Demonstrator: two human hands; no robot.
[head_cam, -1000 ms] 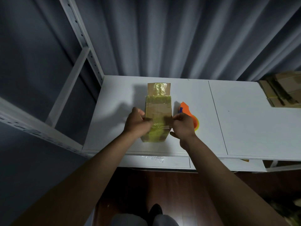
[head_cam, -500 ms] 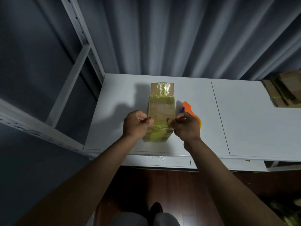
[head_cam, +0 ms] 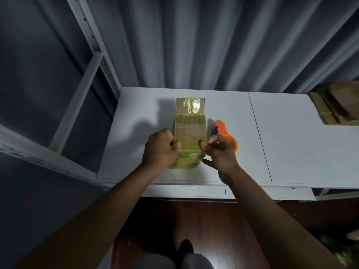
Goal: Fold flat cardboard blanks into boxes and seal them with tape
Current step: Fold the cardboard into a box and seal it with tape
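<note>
A small cardboard box (head_cam: pixel 190 133) stands on the white table (head_cam: pixel 136 152), wrapped in yellowish tape, with one taped flap sticking up at its far end. My left hand (head_cam: pixel 160 147) grips the box's left side, thumb on its top face. My right hand (head_cam: pixel 219 150) pinches the box's right edge with thumb on top and fingers curled. An orange tape dispenser (head_cam: pixel 226 134) with a blue blade part lies just right of the box, partly hidden behind my right hand.
A stack of flat cardboard blanks (head_cam: pixel 338 102) lies at the table's far right. A white metal shelf frame (head_cam: pixel 93 55) rises on the left. Grey curtains hang behind the table. Dark wooden floor (head_cam: pixel 204 220) shows below the table's front edge.
Both hands stay on the box; my thumbs have slid a little along its top face. The view has shifted slightly.
</note>
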